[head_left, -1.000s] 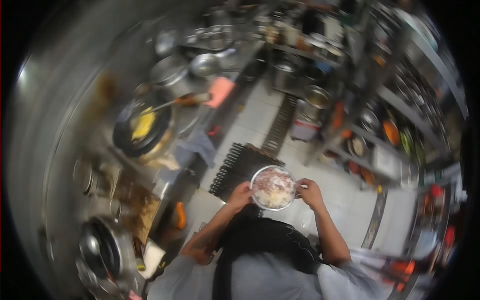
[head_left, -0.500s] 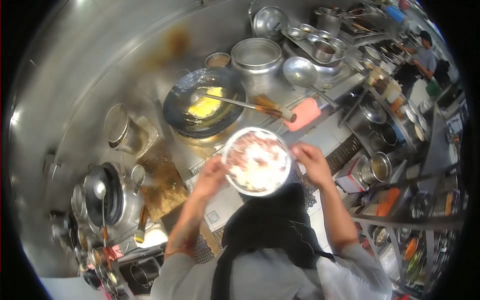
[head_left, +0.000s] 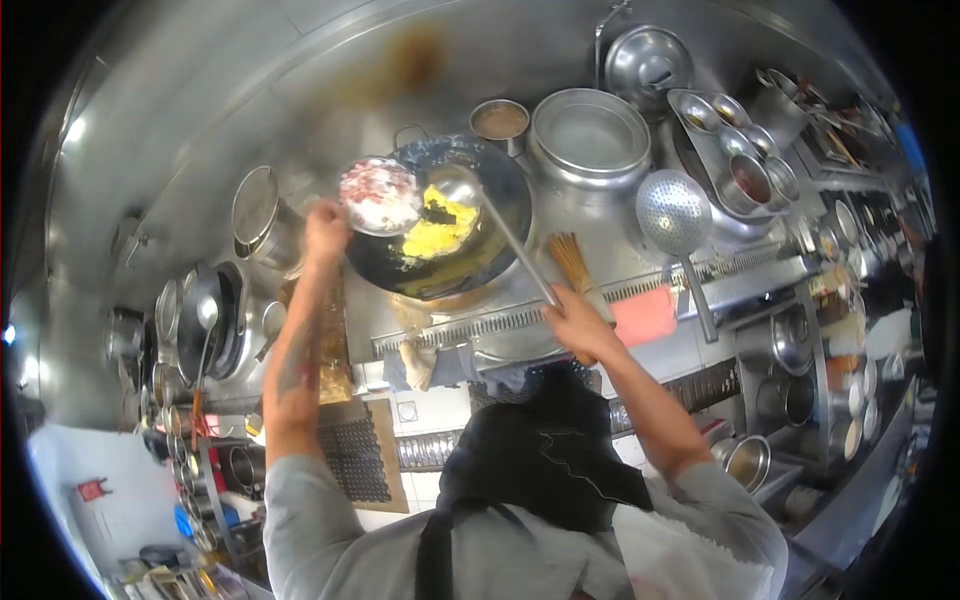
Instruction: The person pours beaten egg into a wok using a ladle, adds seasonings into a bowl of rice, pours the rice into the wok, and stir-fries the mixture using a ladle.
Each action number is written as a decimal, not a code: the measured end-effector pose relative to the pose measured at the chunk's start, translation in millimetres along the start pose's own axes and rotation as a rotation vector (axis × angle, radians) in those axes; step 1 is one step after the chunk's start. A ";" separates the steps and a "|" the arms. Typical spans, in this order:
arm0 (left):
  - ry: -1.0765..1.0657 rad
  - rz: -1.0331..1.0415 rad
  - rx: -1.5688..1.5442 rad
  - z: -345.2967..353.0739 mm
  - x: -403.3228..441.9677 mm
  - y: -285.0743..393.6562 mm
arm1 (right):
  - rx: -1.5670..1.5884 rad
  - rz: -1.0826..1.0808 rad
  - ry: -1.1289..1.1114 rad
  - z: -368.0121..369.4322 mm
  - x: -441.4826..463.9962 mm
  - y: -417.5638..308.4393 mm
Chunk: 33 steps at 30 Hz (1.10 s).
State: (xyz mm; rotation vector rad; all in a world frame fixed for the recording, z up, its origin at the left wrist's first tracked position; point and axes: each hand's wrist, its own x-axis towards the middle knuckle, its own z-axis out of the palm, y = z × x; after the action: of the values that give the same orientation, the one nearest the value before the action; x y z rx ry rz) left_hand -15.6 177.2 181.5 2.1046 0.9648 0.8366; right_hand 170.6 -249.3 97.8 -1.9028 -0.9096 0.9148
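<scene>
My left hand [head_left: 327, 232] grips the left rim of a metal bowl [head_left: 383, 234], held tilted over the left side of a black wok [head_left: 405, 278]. White grains or pieces and reddish-brown chunks [head_left: 378, 193] fill the bowl; their kind is unclear. My right hand [head_left: 580, 323] is closed round the handle end of a long ladle [head_left: 517, 244], whose head sits inside the wok beside yellow cooked egg [head_left: 440, 236]. Just behind my right hand lies a bamboo brush [head_left: 568, 258], with a pink cloth or pad [head_left: 645, 315] to its right.
Right of the wok stand a large metal pot [head_left: 590, 135] and a perforated skimmer [head_left: 674, 213]. A small pot of brown liquid [head_left: 499, 120] is at the back. Left is a strainer over a container [head_left: 258, 210]; farther left, stacked woks [head_left: 215, 325].
The bowl has moved from in front of me to over the wok, now in my left hand alone. My right hand has taken hold of the ladle, and the egg is broken up.
</scene>
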 end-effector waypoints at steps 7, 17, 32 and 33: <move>-0.269 0.245 0.958 164.9 32.7 -52.2 | 0.101 0.192 0.079 -78.3 -3.1 -31.3; 0.272 -0.287 -0.207 2.8 -18.8 -87.8 | -0.537 -0.030 -0.002 -44.5 28.8 -22.8; 2.058 -0.564 -0.653 -233.4 -829.6 -84.7 | -0.880 -0.343 -0.141 -51.1 137.8 80.7; 2.172 -0.497 -0.611 -243.3 -884.7 -91.1 | -0.884 -0.368 -0.159 -42.7 133.8 83.1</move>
State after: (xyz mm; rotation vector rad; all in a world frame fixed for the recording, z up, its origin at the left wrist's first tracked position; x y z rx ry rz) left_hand -697.5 -419.7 11.3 -0.3109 1.5513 2.5393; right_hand 290.9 -185.4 8.0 -2.2476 -1.9125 0.4584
